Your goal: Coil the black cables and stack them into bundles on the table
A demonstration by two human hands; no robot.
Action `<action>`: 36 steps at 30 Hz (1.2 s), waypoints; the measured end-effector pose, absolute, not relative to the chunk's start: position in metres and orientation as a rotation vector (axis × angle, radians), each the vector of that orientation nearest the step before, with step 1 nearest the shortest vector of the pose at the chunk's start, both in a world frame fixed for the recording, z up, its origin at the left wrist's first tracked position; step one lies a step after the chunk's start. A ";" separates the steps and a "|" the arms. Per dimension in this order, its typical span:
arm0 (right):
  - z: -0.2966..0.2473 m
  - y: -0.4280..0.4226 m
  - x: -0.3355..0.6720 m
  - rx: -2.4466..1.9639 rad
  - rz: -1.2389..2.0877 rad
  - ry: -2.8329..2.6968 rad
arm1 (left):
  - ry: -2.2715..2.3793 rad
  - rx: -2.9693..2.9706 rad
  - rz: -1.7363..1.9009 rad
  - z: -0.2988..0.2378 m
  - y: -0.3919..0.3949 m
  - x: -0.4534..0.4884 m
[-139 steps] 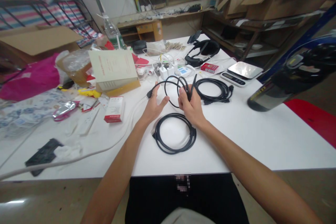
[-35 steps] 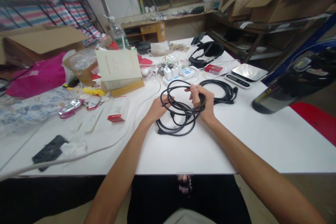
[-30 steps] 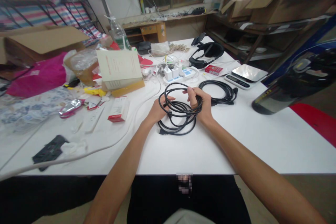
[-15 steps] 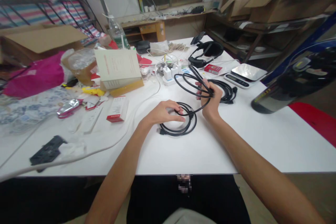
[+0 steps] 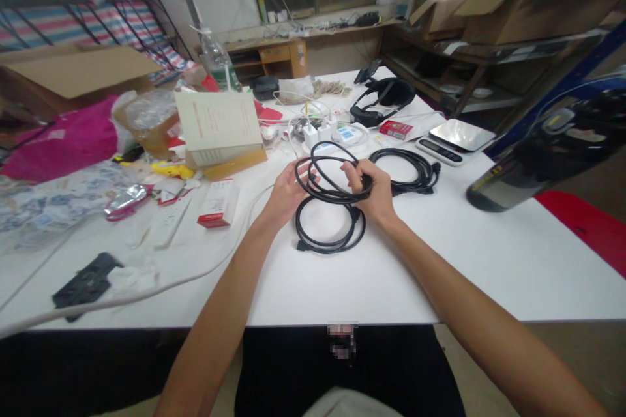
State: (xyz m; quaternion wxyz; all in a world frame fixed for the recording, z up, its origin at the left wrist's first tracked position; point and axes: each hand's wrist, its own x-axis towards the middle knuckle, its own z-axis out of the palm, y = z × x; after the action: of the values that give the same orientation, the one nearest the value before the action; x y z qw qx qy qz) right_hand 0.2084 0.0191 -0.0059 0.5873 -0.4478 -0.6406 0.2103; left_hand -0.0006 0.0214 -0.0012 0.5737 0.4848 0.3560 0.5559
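My right hand (image 5: 375, 190) grips a loose coil of black cable (image 5: 330, 195) by its right side, with the bundled loops running through the closed fingers. At the coil's left side is my left hand (image 5: 286, 194), its fingers curled behind and through the loops, partly hidden by them. The held coil hangs above the white table. Just below it, a second black cable coil (image 5: 332, 249) lies on the table, one plug pointing left. A third, thicker black cable coil (image 5: 403, 169) rests beyond my right hand, its plugs at the right.
A kitchen scale (image 5: 452, 142), a large black bottle (image 5: 508, 182) and a red box (image 5: 396, 129) are to the right. Behind stand a headset (image 5: 381, 104) and a power strip with chargers (image 5: 317, 138). A white-red box (image 5: 218, 203) and white cord (image 5: 195, 279) lie left.
My right hand has moved left and slightly down with the coil, which now spans both hands. My left hand has risen from the lower coil to the held loops.
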 end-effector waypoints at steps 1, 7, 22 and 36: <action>-0.007 0.018 0.207 -1.032 0.472 -1.545 | 0.836 1.068 1.311 0.002 0.021 -0.002; -0.012 0.016 0.207 -0.971 0.480 -1.898 | 0.921 0.851 1.247 0.015 0.022 -0.011; -0.021 0.023 0.224 -1.096 0.484 -2.176 | 1.143 1.688 0.985 -0.011 0.025 -0.019; -0.017 0.033 0.240 -1.372 0.379 -2.156 | 1.235 1.978 0.922 -0.017 0.028 -0.019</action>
State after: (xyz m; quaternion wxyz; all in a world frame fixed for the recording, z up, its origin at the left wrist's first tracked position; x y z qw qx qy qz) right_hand 0.2396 0.0332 -0.0170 0.2754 -0.5104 -0.8024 0.1409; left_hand -0.0194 0.0276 -0.0171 0.3116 0.7496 0.4678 0.3494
